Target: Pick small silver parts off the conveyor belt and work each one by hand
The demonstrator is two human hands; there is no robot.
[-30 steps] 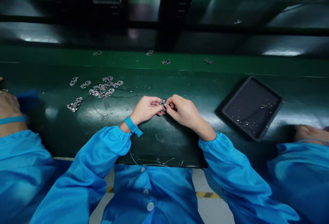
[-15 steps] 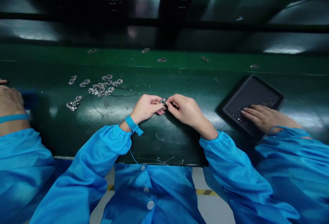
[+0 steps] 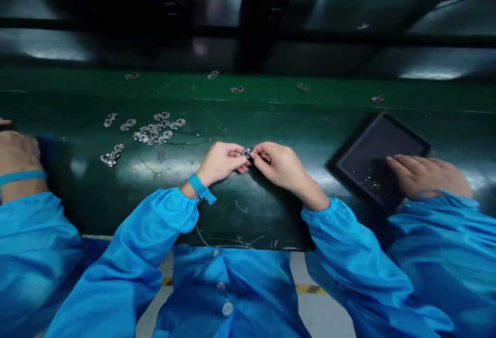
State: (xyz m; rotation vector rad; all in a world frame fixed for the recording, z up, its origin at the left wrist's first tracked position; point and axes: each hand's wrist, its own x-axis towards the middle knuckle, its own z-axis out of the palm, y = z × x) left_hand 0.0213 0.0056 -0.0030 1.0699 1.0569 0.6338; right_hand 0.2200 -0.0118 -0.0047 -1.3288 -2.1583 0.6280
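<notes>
My left hand [image 3: 222, 164] pinches a small circuit board [image 3: 246, 152] between thumb and fingers, just above the table. At the board's right edge my right hand [image 3: 277, 165] has thumb and index finger closed together; anything between those fingertips is too small to make out. Left of my hands lies a loose group of similar circuit boards [image 3: 154, 128], several with thin black cables [image 3: 186, 132] trailing to the right. A blue wrist strap [image 3: 201, 189] is around my left wrist.
On the right, a co-worker's hand [image 3: 430, 175] is over a dark tray [image 3: 362, 144] holding tiny metallic parts. Another person's hand [image 3: 19, 152] rests at the far left. Spaced boards [image 3: 237, 90] lie on the green strip [image 3: 263, 82] behind the table surface.
The boards on the green strip have shifted slightly left. The co-worker's hand at the tray has moved right, uncovering more tiny parts. My hands have barely moved.
</notes>
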